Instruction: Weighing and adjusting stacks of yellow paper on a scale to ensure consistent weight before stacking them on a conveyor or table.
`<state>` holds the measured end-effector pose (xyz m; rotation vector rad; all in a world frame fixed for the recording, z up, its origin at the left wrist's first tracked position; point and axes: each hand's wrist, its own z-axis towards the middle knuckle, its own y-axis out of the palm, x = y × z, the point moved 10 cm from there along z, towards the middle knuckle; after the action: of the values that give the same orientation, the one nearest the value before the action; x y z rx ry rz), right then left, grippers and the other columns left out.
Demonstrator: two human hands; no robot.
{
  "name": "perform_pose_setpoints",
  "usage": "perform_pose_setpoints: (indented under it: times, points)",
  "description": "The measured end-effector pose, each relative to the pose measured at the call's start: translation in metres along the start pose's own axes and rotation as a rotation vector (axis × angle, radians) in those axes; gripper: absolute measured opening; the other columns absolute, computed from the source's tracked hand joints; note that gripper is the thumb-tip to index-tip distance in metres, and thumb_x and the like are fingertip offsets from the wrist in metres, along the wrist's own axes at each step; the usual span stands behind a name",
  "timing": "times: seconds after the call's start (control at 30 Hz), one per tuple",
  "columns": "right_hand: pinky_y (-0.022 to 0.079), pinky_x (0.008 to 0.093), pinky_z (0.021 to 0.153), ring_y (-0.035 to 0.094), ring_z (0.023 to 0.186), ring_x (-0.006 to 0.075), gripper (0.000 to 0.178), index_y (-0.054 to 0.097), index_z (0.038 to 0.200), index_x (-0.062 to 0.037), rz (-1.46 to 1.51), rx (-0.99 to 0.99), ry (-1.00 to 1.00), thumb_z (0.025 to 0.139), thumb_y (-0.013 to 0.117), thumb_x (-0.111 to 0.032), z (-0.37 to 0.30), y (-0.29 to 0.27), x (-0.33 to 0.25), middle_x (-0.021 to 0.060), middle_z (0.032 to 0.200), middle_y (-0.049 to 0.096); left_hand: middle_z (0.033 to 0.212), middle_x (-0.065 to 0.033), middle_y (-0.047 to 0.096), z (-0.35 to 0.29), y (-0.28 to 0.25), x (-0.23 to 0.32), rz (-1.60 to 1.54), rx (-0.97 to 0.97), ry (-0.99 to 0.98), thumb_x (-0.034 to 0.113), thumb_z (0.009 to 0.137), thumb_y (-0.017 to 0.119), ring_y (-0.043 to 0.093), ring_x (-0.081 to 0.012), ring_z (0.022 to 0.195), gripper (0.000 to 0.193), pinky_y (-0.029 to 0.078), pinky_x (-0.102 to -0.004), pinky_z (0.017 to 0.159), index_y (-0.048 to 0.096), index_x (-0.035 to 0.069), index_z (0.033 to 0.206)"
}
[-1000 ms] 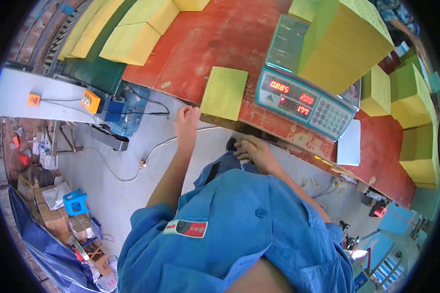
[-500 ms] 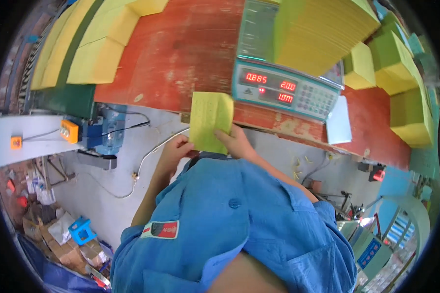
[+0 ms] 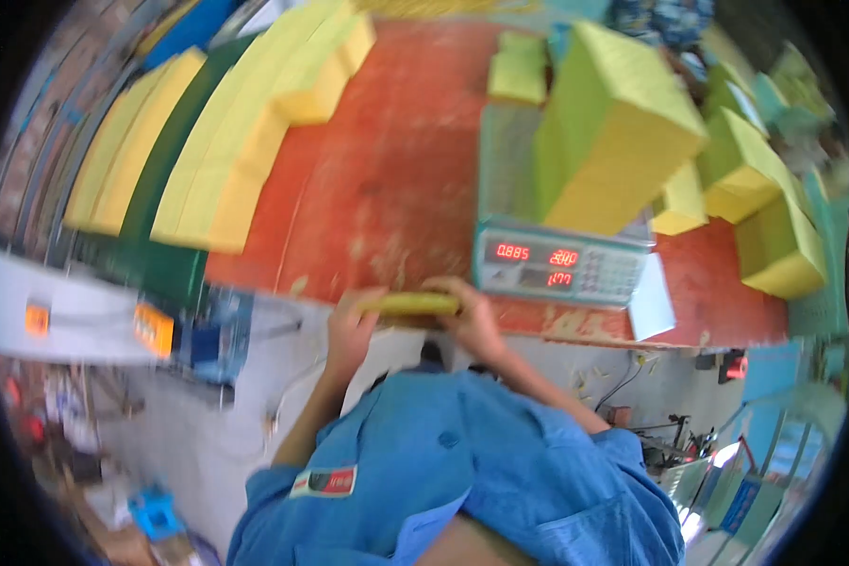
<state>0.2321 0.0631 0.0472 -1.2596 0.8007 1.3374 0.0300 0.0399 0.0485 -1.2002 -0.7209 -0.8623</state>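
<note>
A thin stack of yellow paper sheets (image 3: pixel 409 304) is held level at the table's front edge, seen nearly edge-on. My left hand (image 3: pixel 350 330) grips its left end, and my right hand (image 3: pixel 471 319) closes round its right end. Just right of my hands stands a digital scale (image 3: pixel 509 275) with a lit red display. On its pan rises a tall block of yellow sheets (image 3: pixel 623 141), and a smaller yellow stack (image 3: pixel 519 71) sits behind. A pale folded sheet or pad (image 3: pixel 653 300) lies against the scale's right front corner.
Long rows of yellow paper blocks (image 3: pixel 255 141) stand along the left of the red table (image 3: pixel 387 141), with more blocks (image 3: pixel 774 245) at the right. A green metal chair (image 3: pixel 774 453) is at lower right. A blue stool (image 3: pixel 156 512) stands on the floor at lower left.
The yellow stack has tipped from showing its broad face to edge-on, and both hands have moved to its opposite ends. My view has shifted, so more of the table's far side shows.
</note>
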Motion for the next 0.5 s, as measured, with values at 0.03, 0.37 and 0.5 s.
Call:
perform_pose_setpoints:
  times: [0.03, 0.37, 0.5]
  points:
    - [0.051, 0.0348, 0.086, 0.064, 0.102, 0.0273, 0.031, 0.063, 0.113, -0.0033, -0.016, 0.029, 0.059, 0.083, 0.063, 0.004, -0.001, -0.001, 0.002, 0.0158, 0.106, 0.065, 0.1, -0.0144, 0.067, 0.0, 0.002, -0.006, -0.039, -0.001, 0.005, 0.003, 0.087, 0.059, 0.065, -0.0274, 0.095, 0.022, 0.049, -0.0341, 0.085, 0.068, 0.002, 0.106]
    - [0.047, 0.0303, 0.065, 0.055, 0.073, 0.0136, 0.023, 0.063, 0.106, 0.0001, -0.213, 0.377, -0.215, 0.085, 0.069, -0.008, 0.013, -0.159, -0.209, 0.0063, 0.081, 0.058, 0.074, -0.002, 0.061, 0.124, 0.004, 0.228, -0.409, -0.374, 0.081, 0.015, 0.09, 0.061, 0.055, -0.0083, 0.065, 0.015, 0.044, -0.0239, 0.06, 0.063, 0.001, 0.085]
    - [0.037, 0.0259, 0.052, 0.046, 0.063, 0.0046, 0.042, 0.057, 0.123, 0.0015, -0.318, 0.627, -0.335, 0.085, 0.07, -0.012, 0.054, -0.255, -0.295, -0.0026, 0.065, 0.053, 0.077, -0.0009, 0.063, 0.209, 0.04, 0.324, -0.636, -0.434, 0.193, 0.022, 0.089, 0.062, 0.056, -0.0091, 0.068, 0.018, 0.043, -0.0241, 0.061, 0.065, 0.005, 0.084]
